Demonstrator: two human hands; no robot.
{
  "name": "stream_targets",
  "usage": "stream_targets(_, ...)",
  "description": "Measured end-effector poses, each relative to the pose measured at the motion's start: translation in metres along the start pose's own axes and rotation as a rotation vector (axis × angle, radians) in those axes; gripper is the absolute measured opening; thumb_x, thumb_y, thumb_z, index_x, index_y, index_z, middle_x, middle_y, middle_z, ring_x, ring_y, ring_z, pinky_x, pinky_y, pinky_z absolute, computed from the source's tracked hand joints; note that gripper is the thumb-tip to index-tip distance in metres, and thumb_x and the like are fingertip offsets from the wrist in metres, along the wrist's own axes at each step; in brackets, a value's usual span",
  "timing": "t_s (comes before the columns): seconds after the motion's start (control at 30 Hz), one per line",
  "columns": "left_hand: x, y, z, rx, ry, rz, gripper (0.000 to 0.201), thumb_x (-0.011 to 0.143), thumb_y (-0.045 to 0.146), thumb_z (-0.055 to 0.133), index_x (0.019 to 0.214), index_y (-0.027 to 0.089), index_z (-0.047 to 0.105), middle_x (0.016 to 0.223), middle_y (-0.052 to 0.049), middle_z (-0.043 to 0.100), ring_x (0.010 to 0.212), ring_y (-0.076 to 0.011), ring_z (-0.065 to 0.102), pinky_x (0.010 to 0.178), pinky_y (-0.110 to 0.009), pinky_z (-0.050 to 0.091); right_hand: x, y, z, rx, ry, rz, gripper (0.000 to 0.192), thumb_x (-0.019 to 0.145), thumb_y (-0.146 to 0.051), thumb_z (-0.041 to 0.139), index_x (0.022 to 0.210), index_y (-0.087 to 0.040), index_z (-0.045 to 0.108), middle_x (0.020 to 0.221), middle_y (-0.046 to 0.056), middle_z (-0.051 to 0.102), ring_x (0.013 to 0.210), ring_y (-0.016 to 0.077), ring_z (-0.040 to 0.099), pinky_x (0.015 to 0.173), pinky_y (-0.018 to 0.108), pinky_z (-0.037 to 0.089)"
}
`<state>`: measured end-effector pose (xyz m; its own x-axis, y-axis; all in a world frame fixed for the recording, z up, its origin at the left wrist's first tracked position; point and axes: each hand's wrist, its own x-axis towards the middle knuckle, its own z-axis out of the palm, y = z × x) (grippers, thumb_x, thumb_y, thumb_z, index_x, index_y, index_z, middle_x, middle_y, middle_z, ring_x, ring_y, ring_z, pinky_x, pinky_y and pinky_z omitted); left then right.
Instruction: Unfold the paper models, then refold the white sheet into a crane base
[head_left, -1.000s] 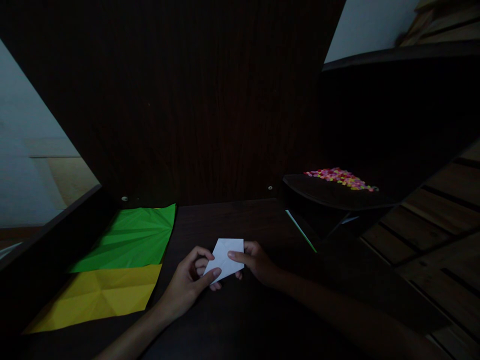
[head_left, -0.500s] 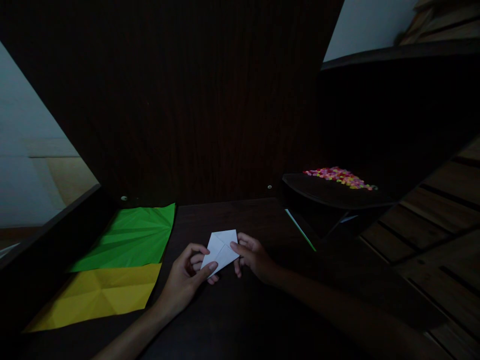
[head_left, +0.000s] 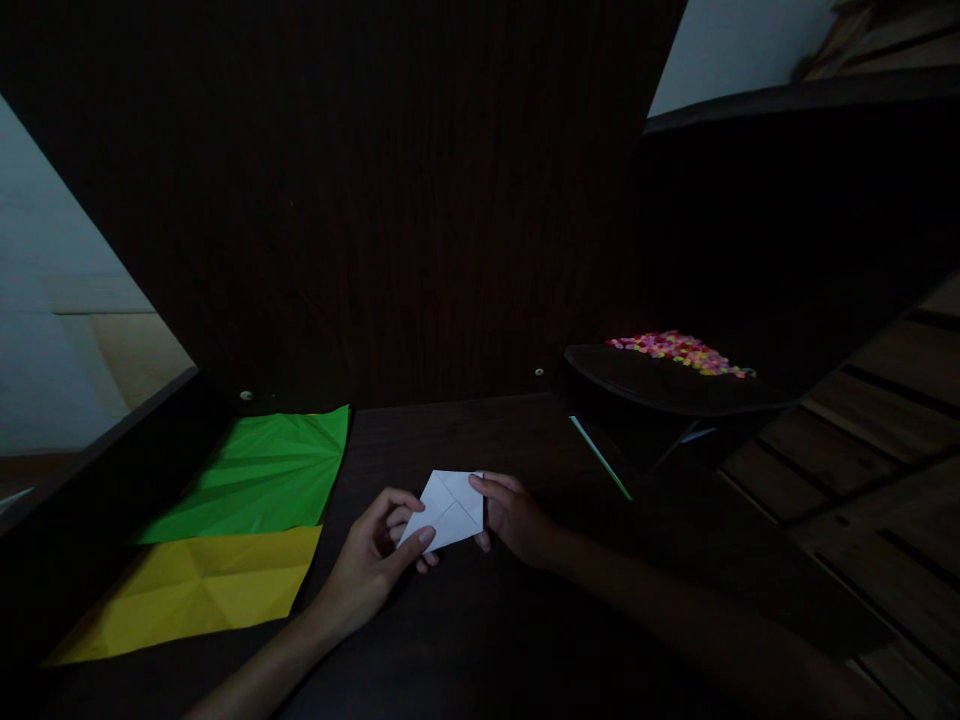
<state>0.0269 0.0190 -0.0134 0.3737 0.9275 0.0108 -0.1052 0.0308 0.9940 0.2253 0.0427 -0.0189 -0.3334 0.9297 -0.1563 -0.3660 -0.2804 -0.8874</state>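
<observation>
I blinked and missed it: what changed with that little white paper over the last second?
The small white folded paper was turned between both hands; the right hand shifted its pinch to the top corner. The left hand kept its grip. Green sheet and yellow sheet stayed put.

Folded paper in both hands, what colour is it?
White, with visible creases; the folded paper shows best in the head view, held between left hand and right hand.

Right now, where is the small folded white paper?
In the head view, the small folded white paper sits low at centre, pinched between the left hand and right hand above the dark wooden desk, right of the creased green paper sheet.
</observation>
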Motion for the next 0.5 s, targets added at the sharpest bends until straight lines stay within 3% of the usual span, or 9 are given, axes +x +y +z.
stream_targets(0.23, 0.002, -0.007, -0.003, 0.038, 0.007, 0.072, 0.03, 0.08, 0.035, 0.075, 0.091, 0.02, 0.052, 0.079, 0.001, 0.061, 0.07, -0.0138, 0.061, 0.06, -0.024, 0.05, -0.002, 0.0, -0.001, -0.01, -0.093, 0.062, 0.034, 0.071, -0.049, 0.071, 0.068, -0.018, 0.058, 0.054, -0.002, 0.056, 0.04, 0.0093, 0.049, 0.032, 0.02, 0.036)
stream_targets(0.5, 0.001, -0.012, -0.008, 0.102, -0.037, 0.076, 0.022, 0.082, 0.031, 0.073, 0.09, 0.02, 0.055, 0.083, -0.002, 0.066, 0.081, -0.0185, 0.063, 0.072, -0.027, 0.048, 0.001, 0.011, -0.009, -0.061, -0.199, 0.05, 0.047, 0.068, -0.047, 0.081, 0.093, -0.016, 0.057, 0.06, -0.005, 0.06, 0.035, 0.0064, 0.048, 0.033, 0.018, 0.041)
